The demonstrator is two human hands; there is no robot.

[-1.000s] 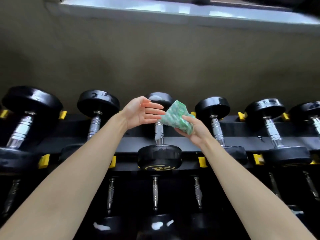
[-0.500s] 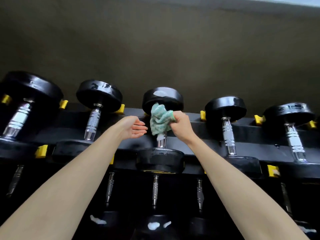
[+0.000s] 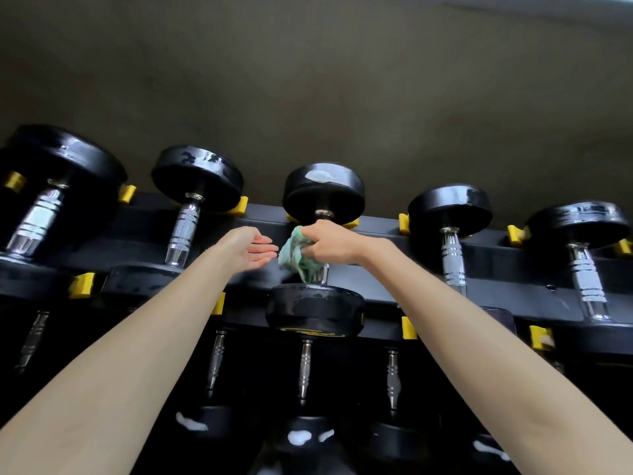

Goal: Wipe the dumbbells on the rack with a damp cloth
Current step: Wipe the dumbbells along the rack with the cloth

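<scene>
Green cloth (image 3: 297,257), crumpled and creased: bunched round the chrome handle of the centre dumbbell (image 3: 323,200), gripped in the curled fingers of the right hand (image 3: 330,242). Left hand (image 3: 245,246): just left of that dumbbell, fingers straight, holding nothing. Black rack (image 3: 496,269), yellow saddles (image 3: 409,327): holds round, glossy black-headed dumbbells either side.

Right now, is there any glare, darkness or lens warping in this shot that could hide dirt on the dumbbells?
Head view: dim overall, lower row nearly black; shiny reflections on the top plates; a white patch on the middle dumbbell may be glare or residue; the wide-angle lens bows the rack; the cloth in the right hand looks slightly soft.
</scene>
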